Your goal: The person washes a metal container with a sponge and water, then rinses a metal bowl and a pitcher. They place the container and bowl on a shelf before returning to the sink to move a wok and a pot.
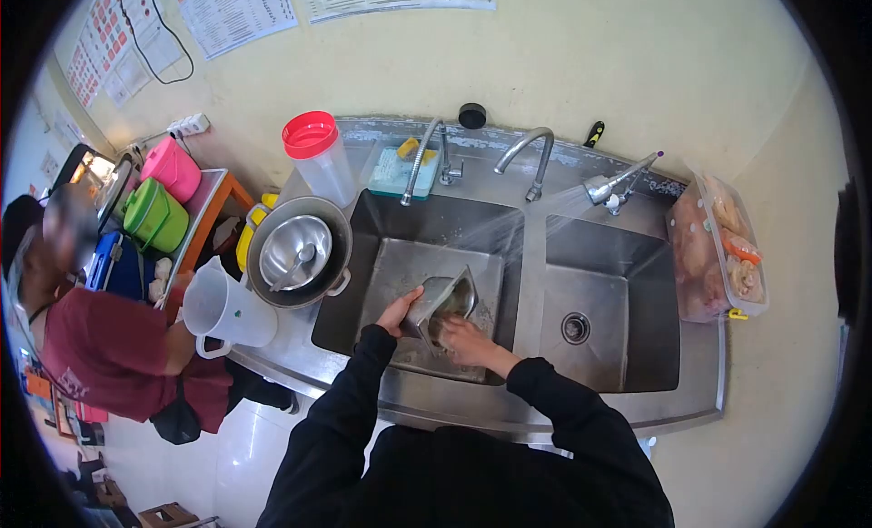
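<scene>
Your left hand (398,312) clamps its curled fingers on the rim of the small rectangular stainless-steel pan (449,295), tilting it in the left basin of the steel double sink (672,405) to face the spray tap (607,190), while your right hand (465,339) presses inside, and I cannot tell whether its fingers hold anything.

A: Of what are the sink (627,256) and the small pan (454,292) made?
B: Brushed steel, wet, dull sheen. The pot (295,251) is polished metal; the jug (232,310), translucent matt plastic; the sleeves (563,410), black cloth.
</scene>
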`<state>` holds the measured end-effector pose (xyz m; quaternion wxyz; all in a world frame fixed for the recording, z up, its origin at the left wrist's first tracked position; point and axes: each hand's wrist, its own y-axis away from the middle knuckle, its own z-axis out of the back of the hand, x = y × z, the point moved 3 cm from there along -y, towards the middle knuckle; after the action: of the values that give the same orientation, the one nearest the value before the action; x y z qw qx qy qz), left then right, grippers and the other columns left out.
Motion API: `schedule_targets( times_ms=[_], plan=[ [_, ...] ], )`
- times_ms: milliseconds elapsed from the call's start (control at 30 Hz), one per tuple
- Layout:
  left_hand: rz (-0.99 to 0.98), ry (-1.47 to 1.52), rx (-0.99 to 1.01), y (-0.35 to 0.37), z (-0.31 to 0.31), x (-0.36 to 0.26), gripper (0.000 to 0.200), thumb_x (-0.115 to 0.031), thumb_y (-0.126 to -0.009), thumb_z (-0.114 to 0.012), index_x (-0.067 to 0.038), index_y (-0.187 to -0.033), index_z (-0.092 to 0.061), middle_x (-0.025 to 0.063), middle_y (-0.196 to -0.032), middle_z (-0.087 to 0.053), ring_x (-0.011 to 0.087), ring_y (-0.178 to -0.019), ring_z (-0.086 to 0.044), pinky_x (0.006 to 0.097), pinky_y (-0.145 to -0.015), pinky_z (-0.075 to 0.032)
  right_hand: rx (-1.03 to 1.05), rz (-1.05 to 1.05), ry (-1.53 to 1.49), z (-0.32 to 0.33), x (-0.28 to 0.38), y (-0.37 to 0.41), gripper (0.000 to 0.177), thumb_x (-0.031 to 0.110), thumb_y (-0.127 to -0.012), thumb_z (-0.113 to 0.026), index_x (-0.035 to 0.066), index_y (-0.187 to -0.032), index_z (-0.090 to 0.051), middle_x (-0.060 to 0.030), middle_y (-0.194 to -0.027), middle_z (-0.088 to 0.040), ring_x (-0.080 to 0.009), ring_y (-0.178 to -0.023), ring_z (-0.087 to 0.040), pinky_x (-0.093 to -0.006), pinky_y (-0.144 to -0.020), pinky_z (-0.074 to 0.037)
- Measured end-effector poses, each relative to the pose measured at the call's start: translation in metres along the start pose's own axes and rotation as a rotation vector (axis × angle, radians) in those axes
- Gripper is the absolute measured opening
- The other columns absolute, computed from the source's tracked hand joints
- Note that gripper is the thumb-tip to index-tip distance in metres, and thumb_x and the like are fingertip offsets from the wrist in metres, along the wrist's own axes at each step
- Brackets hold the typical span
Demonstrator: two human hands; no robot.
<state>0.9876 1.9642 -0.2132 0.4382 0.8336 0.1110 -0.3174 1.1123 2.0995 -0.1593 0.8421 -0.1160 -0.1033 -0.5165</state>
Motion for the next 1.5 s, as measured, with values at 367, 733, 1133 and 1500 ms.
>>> schedule_targets(
  times_ms=[367,733,1133,1500],
  plan=[
    [-0.257,0.085,0.026,0.058,-0.032,-0.035,0.072,-0.073,-0.082,-0.029,-0.016,-0.124,-0.045,0.0043,-0.112,-0.057,0.0251,-0.099,-0.056,0.0531,-0.082,-0.043,-0.385,-0.343,-0.347,0.027,-0.004,-0.018,0.025,0.016,-0.074,-0.065,0.002,-0.094,-0.059,-0.0201,-0.088,-0.061,-0.0382,-0.087,-0.058,-0.0426,-0.074,-0.047],
    [-0.272,0.530,0.134,0.009,-0.046,0.016,0.048,-0.046,-0.084,-0.059,-0.005,-0.109,-0.057,0.0048,-0.097,-0.063,0.0172,-0.081,-0.062,0.0323,-0.072,-0.051,-0.564,-0.698,-0.624,0.009,0.028,-0.027,0.048,0.048,-0.083,-0.054,0.002,-0.093,-0.058,-0.0217,-0.086,-0.061,-0.0365,-0.082,-0.060,-0.0428,-0.072,-0.045],
    [-0.249,0.370,0.058,-0.031,-0.041,0.003,0.050,-0.043,-0.083,-0.062,-0.002,-0.112,-0.057,0.0053,-0.101,-0.063,0.0161,-0.086,-0.060,0.0299,-0.075,-0.048,-0.086,-0.615,-1.002,0.017,0.007,-0.022,0.053,0.038,-0.066,-0.071,0.003,-0.103,-0.056,-0.0199,-0.115,-0.053,-0.0393,-0.112,-0.047,-0.0460,-0.091,-0.040],
    [-0.008,-0.020,0.145,-0.023,-0.025,-0.010,0.059,-0.062,-0.082,-0.047,-0.015,-0.118,-0.053,0.0037,-0.108,-0.060,0.0186,-0.093,-0.059,0.0373,-0.078,-0.048,-0.034,-0.083,0.172,-0.001,-0.072,-0.008,0.039,0.012,-0.070,-0.060,0.012,-0.109,-0.059,-0.0119,-0.116,-0.054,-0.0286,-0.110,-0.052,-0.0401,-0.092,-0.043]
  ],
)
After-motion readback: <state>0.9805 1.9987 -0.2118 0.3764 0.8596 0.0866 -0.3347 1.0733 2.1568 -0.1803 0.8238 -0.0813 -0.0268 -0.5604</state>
